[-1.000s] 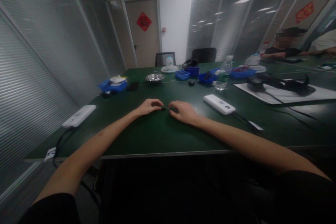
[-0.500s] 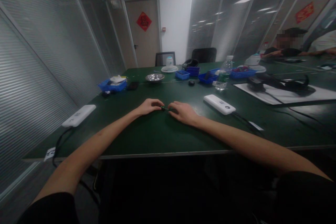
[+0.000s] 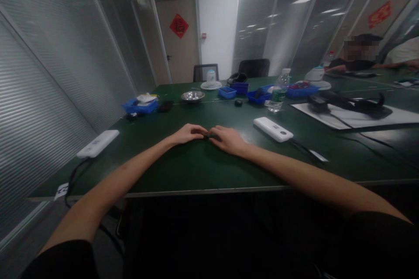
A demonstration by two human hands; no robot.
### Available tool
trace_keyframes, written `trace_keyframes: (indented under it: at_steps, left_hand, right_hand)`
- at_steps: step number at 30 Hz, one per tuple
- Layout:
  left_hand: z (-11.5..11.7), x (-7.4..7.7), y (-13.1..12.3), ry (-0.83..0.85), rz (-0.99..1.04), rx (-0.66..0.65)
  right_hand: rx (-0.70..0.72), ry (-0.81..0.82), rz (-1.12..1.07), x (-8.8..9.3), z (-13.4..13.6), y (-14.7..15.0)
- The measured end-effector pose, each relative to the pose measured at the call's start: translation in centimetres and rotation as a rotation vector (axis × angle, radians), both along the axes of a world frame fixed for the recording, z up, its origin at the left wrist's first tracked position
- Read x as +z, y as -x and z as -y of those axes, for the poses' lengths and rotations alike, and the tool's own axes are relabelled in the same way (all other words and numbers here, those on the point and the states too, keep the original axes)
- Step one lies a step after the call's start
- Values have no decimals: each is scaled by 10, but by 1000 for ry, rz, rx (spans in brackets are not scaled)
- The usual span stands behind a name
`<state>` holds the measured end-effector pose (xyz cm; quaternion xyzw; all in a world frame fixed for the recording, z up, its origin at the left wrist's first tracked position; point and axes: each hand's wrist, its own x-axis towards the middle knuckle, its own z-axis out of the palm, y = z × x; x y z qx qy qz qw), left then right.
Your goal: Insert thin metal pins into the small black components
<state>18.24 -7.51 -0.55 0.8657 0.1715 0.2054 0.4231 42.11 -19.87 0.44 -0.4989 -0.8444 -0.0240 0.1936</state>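
Both hands rest low over the dark green table [image 3: 183, 170], with their fingertips almost meeting near its middle. A small dark object [image 3: 206, 136] lies between the fingertips; its shape is too small to make out. My left hand [image 3: 189, 134] pinches it from the left with thumb and fingers bent together. From the right, my right hand [image 3: 227, 139] curls its fingers at the same spot, and what lies under them is partly hidden.
White power banks with cables sit left [image 3: 98, 144] and right [image 3: 273, 129]. Beyond are a metal bowl [image 3: 192, 96], blue trays [image 3: 140, 104], a black mouse [image 3: 238, 102], a water bottle [image 3: 279, 91] and a white board [image 3: 353, 117]. A person [image 3: 356, 54] sits far right.
My left hand has shifted slightly right, closing the gap to my right hand. The green piece and thin shiny part seen between them before are now mostly covered.
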Motion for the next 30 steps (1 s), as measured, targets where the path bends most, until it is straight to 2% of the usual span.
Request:
trace_keyframes:
  at_steps: [5, 16, 23, 30]
  left_hand:
    - [-4, -4, -1, 76, 50, 2]
    - [-6, -1, 0, 139, 3, 22]
    - [-7, -2, 0, 185, 18, -1]
    - [-5, -2, -1, 170, 35, 5]
  right_hand:
    - [-58, 12, -56, -2, -3, 0]
    - [-20, 120, -187, 0, -7, -4]
    - [-40, -21, -187, -1, -5, -5]
    - [-89, -10, -196, -1, -6, -3]
